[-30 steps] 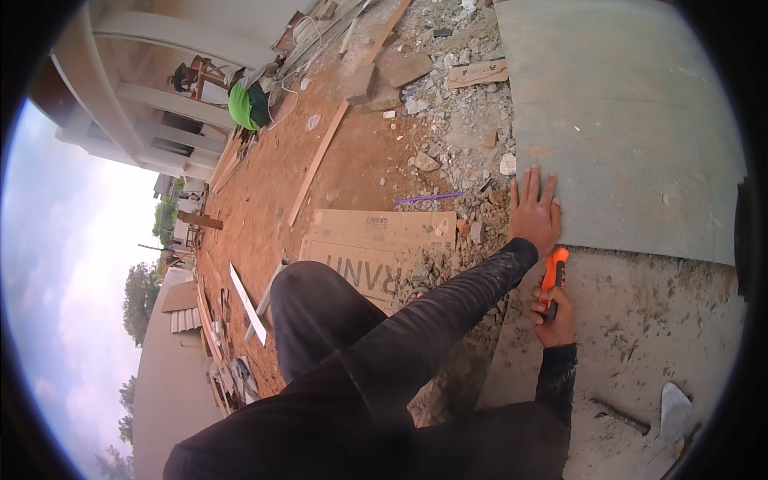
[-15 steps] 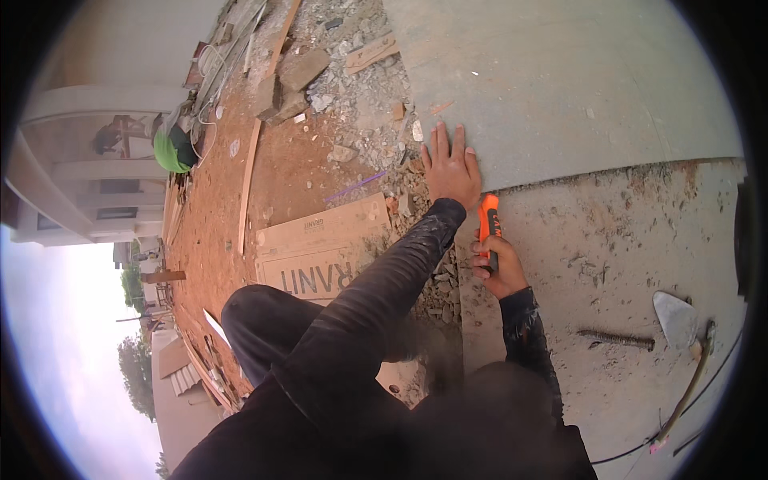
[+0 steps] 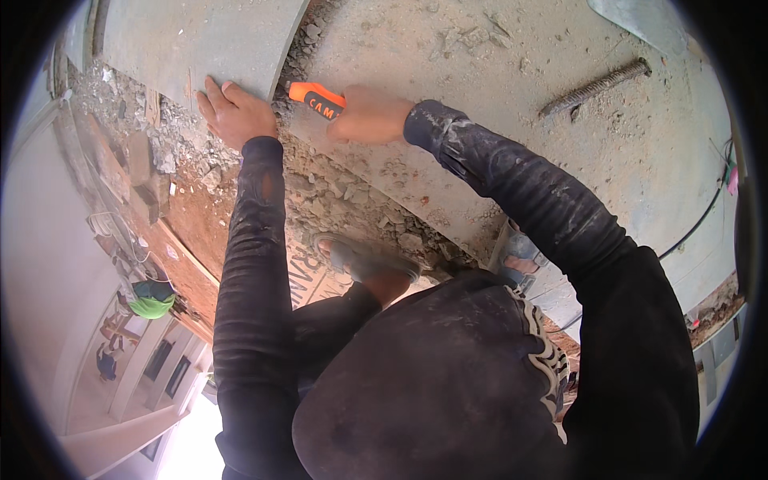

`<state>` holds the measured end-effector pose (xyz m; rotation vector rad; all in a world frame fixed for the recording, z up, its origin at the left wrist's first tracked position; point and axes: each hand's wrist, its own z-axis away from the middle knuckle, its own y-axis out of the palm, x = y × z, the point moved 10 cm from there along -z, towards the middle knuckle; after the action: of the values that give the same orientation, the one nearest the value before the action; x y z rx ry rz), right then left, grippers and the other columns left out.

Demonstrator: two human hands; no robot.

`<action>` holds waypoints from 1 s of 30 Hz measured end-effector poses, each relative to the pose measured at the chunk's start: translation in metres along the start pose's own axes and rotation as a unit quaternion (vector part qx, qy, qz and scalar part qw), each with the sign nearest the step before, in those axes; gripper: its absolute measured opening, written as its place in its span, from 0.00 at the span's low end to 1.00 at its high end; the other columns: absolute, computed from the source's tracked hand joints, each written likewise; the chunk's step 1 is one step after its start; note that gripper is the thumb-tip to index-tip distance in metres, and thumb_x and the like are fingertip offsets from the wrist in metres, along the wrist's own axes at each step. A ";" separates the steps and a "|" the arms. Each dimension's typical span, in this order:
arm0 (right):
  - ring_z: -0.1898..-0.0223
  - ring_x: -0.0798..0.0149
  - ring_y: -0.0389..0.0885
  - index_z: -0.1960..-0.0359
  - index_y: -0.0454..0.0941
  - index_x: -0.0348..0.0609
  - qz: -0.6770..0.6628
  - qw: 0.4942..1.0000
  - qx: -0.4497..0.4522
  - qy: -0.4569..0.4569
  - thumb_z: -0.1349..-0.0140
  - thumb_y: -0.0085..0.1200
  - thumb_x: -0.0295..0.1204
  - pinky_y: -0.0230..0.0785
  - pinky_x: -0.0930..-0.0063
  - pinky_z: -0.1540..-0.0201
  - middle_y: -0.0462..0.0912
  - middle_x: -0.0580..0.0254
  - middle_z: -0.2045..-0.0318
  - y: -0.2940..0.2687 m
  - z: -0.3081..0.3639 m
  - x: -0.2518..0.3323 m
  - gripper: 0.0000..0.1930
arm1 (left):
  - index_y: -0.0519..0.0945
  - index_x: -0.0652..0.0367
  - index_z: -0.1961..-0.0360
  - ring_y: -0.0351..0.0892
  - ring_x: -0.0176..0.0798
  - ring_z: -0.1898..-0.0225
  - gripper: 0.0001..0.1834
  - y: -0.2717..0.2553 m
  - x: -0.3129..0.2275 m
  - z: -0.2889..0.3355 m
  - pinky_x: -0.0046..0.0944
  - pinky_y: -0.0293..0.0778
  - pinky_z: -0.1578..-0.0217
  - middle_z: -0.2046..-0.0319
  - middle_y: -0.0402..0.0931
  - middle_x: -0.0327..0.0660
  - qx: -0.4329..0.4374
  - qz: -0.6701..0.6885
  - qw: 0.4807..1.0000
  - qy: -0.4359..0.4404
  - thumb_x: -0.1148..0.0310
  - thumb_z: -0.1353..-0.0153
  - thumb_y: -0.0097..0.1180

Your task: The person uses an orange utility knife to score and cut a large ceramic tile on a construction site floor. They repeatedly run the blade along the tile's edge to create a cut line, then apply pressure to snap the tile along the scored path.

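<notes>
My left hand lies on the near corner of a large grey slab, its fingers apart and palm down. To its right, my right hand is wrapped round an orange-and-black handled hand tool. The tool's orange end points left at the slab's edge, beside my left hand. No blade can be made out. Under the tool lies a rough grey concrete surface, speckled with crumbs of mortar, and a narrow gap with grit runs along the slab's side.
A ribbed metal rod and a trowel blade lie at the far right. Broken rubble runs along the concrete's edge, with printed cardboard near my sandalled foot. A black cable curves at right; wood and bricks lie left.
The view has turned and shifted, so the slab now sits at upper left. My right hand still holds the tool by the slab's edge; my left hand stays flat on the slab.
</notes>
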<state>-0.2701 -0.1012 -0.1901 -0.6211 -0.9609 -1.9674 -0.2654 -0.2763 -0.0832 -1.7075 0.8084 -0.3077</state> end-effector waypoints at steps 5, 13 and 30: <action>0.75 0.52 0.78 0.65 0.70 0.28 0.006 0.993 -0.117 -0.012 0.56 0.55 0.35 0.70 0.64 0.73 0.78 0.48 0.76 0.015 0.008 -0.001 0.21 | 0.69 0.58 0.41 0.59 0.55 0.38 0.26 0.001 -0.001 -0.002 0.47 0.57 0.41 0.38 0.59 0.56 0.003 -0.001 1.000 -0.007 0.57 0.36 0.36; 0.77 0.56 0.78 0.70 0.73 0.29 0.150 0.972 -0.177 -0.044 0.58 0.57 0.36 0.69 0.66 0.75 0.78 0.49 0.77 -0.021 0.011 0.011 0.19 | 0.68 0.62 0.42 0.57 0.55 0.37 0.25 -0.001 0.000 0.001 0.46 0.56 0.40 0.39 0.59 0.58 0.006 0.006 1.000 0.008 0.59 0.35 0.36; 0.82 0.71 0.68 0.67 0.70 0.35 -0.224 0.969 0.105 0.012 0.54 0.56 0.35 0.58 0.74 0.81 0.72 0.63 0.79 0.021 0.001 -0.006 0.17 | 0.67 0.61 0.40 0.57 0.56 0.37 0.26 0.004 -0.004 -0.005 0.47 0.56 0.40 0.39 0.58 0.58 0.008 -0.001 1.000 0.019 0.58 0.35 0.34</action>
<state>-0.2489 -0.1050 -0.1852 -0.2725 -1.3656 -2.2120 -0.2725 -0.2775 -0.0846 -1.6917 0.8297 -0.3475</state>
